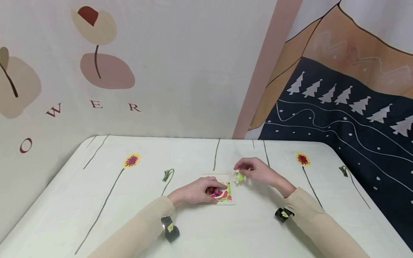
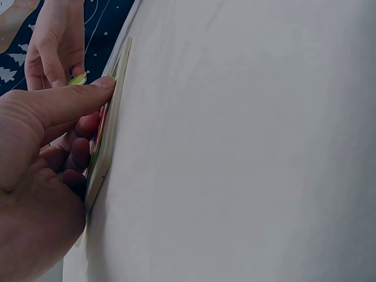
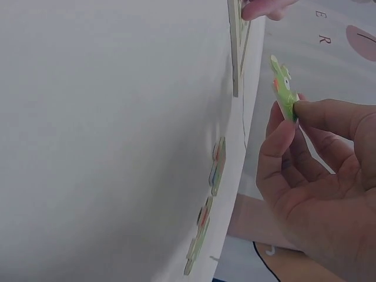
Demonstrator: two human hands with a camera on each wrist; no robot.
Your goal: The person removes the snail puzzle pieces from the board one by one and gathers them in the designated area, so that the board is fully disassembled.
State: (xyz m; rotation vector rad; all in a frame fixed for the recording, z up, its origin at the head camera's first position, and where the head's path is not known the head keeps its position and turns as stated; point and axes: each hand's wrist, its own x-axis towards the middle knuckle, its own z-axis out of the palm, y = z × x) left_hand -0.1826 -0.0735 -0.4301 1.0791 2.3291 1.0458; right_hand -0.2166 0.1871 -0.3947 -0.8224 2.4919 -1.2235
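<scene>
A puzzle board (image 1: 226, 203) with a light frame and a colourful picture lies flat on the table. My left hand (image 1: 199, 190) rests over its left part, fingertips on the picture (image 1: 222, 195) and thumb by the near edge. That hand covers part of the picture. Just right of the board, my right hand (image 1: 259, 172) pinches a green puzzle piece (image 3: 285, 88) between thumb and fingers. The piece is raised off the table, with an eye and an orange patch on it.
In the right wrist view, two more puzzle pieces, one nearer the board (image 3: 217, 167) and another farther along (image 3: 198, 235), lie on the white flower-printed tablecloth (image 1: 106, 222). Printed curtains (image 1: 180, 89) stand behind the table.
</scene>
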